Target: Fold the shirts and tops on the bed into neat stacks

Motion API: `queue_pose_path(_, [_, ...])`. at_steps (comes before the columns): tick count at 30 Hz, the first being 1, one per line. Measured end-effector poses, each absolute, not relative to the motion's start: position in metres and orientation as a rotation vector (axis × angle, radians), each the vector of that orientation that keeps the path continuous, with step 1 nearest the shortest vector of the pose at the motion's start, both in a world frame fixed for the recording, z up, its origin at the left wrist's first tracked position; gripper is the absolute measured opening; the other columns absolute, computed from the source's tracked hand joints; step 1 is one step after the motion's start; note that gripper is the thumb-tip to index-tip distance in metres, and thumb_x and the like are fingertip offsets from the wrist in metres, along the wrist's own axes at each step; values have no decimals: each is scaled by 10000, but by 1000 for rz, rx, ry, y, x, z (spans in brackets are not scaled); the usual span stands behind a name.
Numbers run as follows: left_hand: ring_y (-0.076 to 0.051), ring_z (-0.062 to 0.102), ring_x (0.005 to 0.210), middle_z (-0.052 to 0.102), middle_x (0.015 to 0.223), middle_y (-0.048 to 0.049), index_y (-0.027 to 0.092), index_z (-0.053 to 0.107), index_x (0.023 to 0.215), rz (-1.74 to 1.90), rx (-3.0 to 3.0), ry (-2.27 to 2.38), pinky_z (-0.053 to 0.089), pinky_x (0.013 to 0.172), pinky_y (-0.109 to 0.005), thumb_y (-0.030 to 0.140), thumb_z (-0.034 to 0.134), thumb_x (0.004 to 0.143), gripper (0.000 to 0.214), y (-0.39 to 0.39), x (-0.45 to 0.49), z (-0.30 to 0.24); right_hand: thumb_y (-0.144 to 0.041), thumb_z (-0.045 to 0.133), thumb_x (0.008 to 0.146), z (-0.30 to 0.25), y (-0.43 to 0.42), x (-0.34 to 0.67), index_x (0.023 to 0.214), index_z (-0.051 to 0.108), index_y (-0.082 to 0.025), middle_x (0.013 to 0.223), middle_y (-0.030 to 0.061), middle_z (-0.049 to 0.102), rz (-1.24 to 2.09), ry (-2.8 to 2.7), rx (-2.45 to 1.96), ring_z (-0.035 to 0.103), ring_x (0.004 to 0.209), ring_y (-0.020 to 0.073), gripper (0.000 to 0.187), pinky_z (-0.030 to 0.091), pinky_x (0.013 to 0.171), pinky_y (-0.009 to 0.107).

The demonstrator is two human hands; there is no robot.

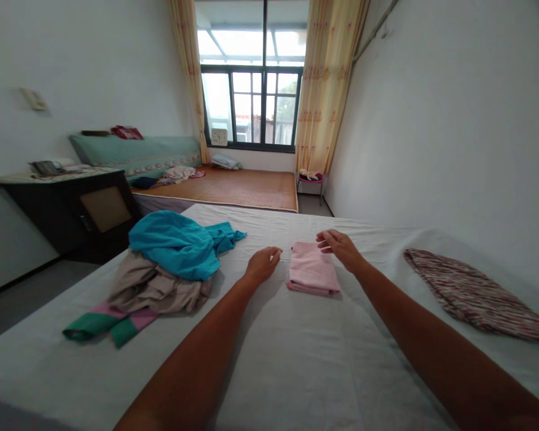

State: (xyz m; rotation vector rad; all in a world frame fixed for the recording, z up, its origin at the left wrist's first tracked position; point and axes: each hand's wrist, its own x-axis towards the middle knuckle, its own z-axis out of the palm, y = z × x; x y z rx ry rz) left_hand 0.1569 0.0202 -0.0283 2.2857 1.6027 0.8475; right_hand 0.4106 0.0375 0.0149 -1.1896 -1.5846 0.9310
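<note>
On the white-sheeted bed (296, 371) lies a neatly folded pink garment (314, 272). My left hand (263, 264) is just left of it, loosely curled and apart from the cloth, with nothing seen in it. Over the garment's far right corner hovers my right hand (338, 246), its fingers slightly bent and parted, holding nothing; whether a fingertip touches the cloth is unclear. To the left is a loose heap: a turquoise garment (175, 242) on top, a greyish-brown garment (159, 284) under it, and pink cloth with green ends (92, 323) sticking out below.
A striped knitted piece (476, 293) lies at the right by the wall. Beyond the bed stand another bed with a brown mat (247, 187), a dark cabinet (67, 206) at left, and a small stool (309, 178) beneath the curtain (321, 90).
</note>
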Motion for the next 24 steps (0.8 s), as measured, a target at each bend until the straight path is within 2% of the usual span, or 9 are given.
queue_pose_path(4, [-213,609,1012,690,1087,-48,282,595,1248,729,2394,1568,456,882,-318,412,346,954,406,3,188,-31,-474,369,918,-5,40,433,922,623,-183,910,64,681,673,-1690,-1302,638,859,175,386,536,734,309])
queue_pose_path(8, [-233,596,989,665,1053,-60,312,518,1334,590,2423,1606,467,851,-334,413,451,897,454,-4,200,-34,-461,289,944,-28,38,433,981,652,-207,1016,64,692,421,-1838,-1386,625,951,201,445,495,879,376])
queue_pose_path(11, [-219,598,975,653,1051,-63,281,541,1315,581,2363,1629,475,861,-316,353,497,863,460,-3,198,-33,-430,271,958,-41,37,432,1073,662,-207,1139,77,673,249,-2022,-1359,565,1115,218,465,412,1012,414])
queue_pose_path(14, [-217,574,1046,625,1147,-75,252,592,1249,709,2422,1587,462,926,-330,303,482,870,398,-3,198,-33,-409,319,955,-54,39,434,1246,601,-231,1363,53,550,181,-2314,-1252,427,1306,201,442,285,1125,417])
queue_pose_path(16, [-214,541,1125,602,1223,-74,246,611,1215,798,2531,1454,424,998,-352,263,465,880,365,-6,202,-33,-397,331,955,-60,41,437,1341,524,-250,1455,33,447,158,-2421,-1227,349,1367,187,456,234,1153,413])
queue_pose_path(18, [-214,490,1214,581,1283,-67,245,596,1229,808,2647,1284,368,1065,-378,256,447,898,364,-12,209,-35,-379,336,953,-61,44,438,1367,497,-259,1475,27,414,150,-2473,-1235,327,1381,183,460,221,1157,415])
queue_pose_path(22, [-242,390,1329,503,1390,-94,205,487,1348,608,2794,1085,296,1121,-400,387,444,920,467,-23,219,-39,-328,405,917,-48,53,428,1295,573,-275,1417,24,491,140,-2526,-1288,350,1370,225,417,233,1139,479])
queue_pose_path(24, [-252,351,1357,449,1437,-112,175,427,1394,512,2847,984,267,1136,-389,446,452,912,554,-26,218,-40,-297,409,910,-42,58,419,1279,589,-264,1394,21,517,175,-2576,-1194,376,1355,208,412,238,1141,453])
